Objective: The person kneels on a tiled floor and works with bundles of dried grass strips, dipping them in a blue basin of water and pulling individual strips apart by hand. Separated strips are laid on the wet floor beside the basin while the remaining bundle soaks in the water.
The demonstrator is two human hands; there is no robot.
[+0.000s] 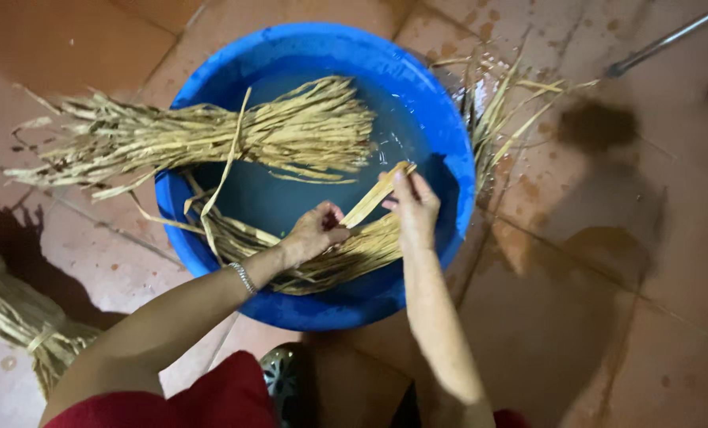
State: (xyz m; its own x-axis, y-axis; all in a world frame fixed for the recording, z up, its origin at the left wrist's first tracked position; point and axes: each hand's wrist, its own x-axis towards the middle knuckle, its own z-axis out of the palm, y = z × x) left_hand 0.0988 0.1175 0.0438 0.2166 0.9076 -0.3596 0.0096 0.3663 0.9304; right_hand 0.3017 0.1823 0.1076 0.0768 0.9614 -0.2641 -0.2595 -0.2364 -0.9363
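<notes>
A round blue plastic basin (449, 135) with water stands on the tiled floor. Across its top left rim lies a tied bundle of dry straw-coloured leaf strips (211, 135), half in the water. A second wet bundle (346, 257) rests along the near rim. My left hand (316, 231) and my right hand (414, 208) are over that near bundle. Together they hold one flat pale strip (376, 198) that runs between them. A bracelet is on my left wrist.
Another bundle of strips (21, 317) lies on the floor at the left edge. Loose wet strips (504, 119) hang over the basin's right rim onto wet reddish tiles. A thin metal rod (671, 36) crosses the top right corner.
</notes>
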